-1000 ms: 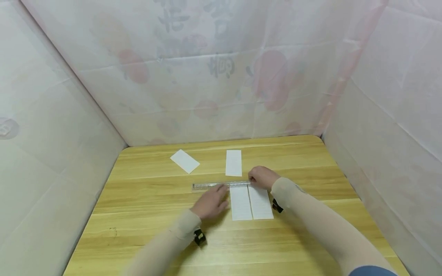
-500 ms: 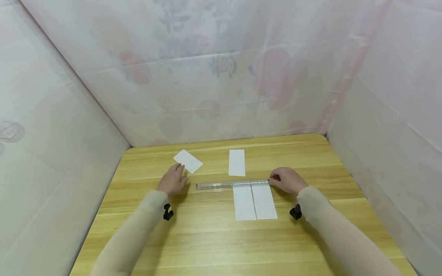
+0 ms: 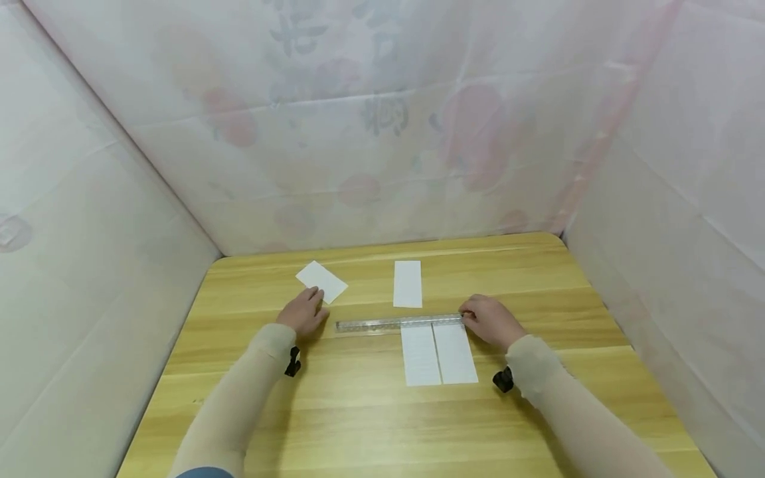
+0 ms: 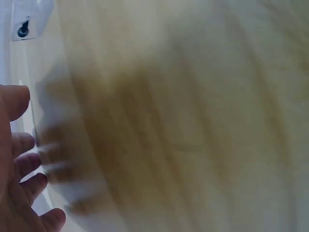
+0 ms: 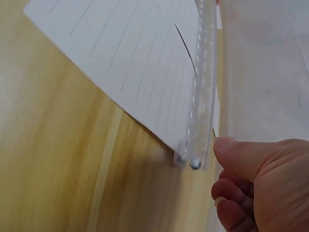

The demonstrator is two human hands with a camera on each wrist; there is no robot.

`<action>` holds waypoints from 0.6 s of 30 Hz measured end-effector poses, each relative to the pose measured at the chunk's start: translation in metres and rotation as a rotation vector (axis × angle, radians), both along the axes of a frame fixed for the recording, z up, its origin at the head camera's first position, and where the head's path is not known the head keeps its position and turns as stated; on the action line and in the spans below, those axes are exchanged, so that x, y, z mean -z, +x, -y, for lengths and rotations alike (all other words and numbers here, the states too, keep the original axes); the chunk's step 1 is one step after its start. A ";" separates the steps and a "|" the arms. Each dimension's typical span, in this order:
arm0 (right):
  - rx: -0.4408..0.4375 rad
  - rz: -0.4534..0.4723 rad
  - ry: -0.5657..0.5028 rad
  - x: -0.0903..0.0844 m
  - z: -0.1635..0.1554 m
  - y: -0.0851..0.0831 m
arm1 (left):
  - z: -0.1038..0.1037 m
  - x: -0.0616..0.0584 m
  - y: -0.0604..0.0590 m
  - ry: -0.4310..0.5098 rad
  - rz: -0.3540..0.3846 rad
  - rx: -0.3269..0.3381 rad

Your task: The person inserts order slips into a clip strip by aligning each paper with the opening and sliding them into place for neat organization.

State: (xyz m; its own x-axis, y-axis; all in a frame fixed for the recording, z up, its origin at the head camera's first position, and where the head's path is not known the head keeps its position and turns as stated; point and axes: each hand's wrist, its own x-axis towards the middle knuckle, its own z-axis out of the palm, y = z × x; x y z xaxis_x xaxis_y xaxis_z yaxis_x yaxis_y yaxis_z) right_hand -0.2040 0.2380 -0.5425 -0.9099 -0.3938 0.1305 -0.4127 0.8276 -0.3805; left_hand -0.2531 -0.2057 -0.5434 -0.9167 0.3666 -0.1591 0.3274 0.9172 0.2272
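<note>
A clear plastic ruler [image 3: 370,324] lies across the upper ends of two lined white paper cards, the left one [image 3: 420,358] and the right one [image 3: 454,358], side by side with a narrow gap. My right hand [image 3: 491,320] is at the ruler's right end, its thumb against the ruler edge [image 5: 205,96] and the other fingers curled; the index fingertip is hidden. My left hand [image 3: 301,313] reaches the near edge of a slanted white card [image 3: 321,279], fingers loosely bent and thumb apart. The ruler's holed left end [image 4: 30,21] shows in the left wrist view.
Another white card [image 3: 408,284] lies upright beyond the ruler. The wooden table [image 3: 382,425] meets a pale printed cloth [image 3: 358,166] at the back, with cloth walls on the left and right.
My left hand has left the ruler's middle and moved left to the slanted card. My right hand has slid right to the ruler's end. Ruler and cards look unmoved.
</note>
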 end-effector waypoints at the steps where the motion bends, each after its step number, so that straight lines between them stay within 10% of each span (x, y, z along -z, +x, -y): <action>1: -0.009 -0.008 0.016 0.000 0.003 0.001 | 0.002 0.001 0.001 -0.013 0.007 -0.006; 9: -0.010 0.013 0.025 0.002 0.020 0.005 | 0.021 0.005 0.008 -0.129 -0.075 0.016; 18: 0.012 0.023 0.019 0.006 0.023 0.000 | 0.025 0.002 0.029 -0.092 -0.001 -0.035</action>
State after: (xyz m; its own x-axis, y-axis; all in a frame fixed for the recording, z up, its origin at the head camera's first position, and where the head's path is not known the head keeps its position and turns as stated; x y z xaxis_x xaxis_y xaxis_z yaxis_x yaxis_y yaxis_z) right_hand -0.2036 0.2152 -0.5490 -0.9173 -0.3848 0.1021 -0.3938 0.8395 -0.3743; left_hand -0.2238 -0.2309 -0.5453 -0.9289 0.3183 -0.1893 0.2950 0.9450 0.1413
